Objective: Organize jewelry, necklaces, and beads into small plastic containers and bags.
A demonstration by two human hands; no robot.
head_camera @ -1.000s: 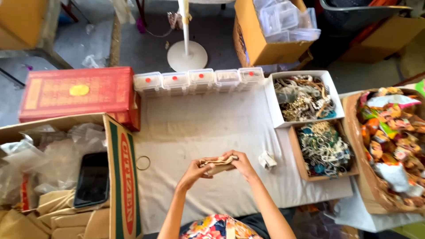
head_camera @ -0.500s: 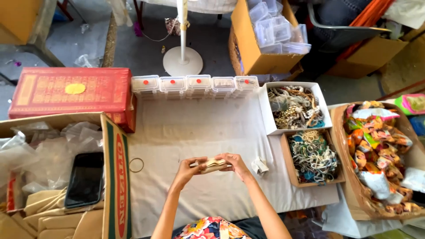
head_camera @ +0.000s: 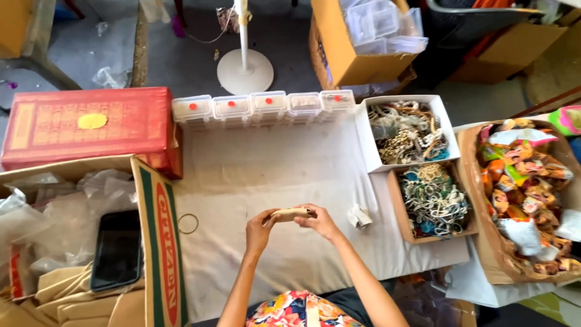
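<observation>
Fingers of both your hands close on one small tan piece, flat and oblong, held level above the white cloth; what it is made of cannot be told. Your left hand pinches its left end, your right hand its right end, thumbs underneath.

Taking the cloth as landmark: one thin ring lies on its left edge, and one crumpled scrap of white paper sits on it just right of your right hand. Along its far edge stand five clear plastic boxes in a row, each lidded with a red dot.

At its far right corner sits one white carton heaped with tangled beaded strings, and below that one brown tray of greenish cords. Beyond them, off the cloth to the right, one large open box holds glossy orange and white packets.

Left of the cloth, one red patterned box lies flat, and one open cardboard carton holds crinkled clear plastic and one black phone. Past the far edge stands one white stand base on the floor, beside one yellow carton of clear containers.
</observation>
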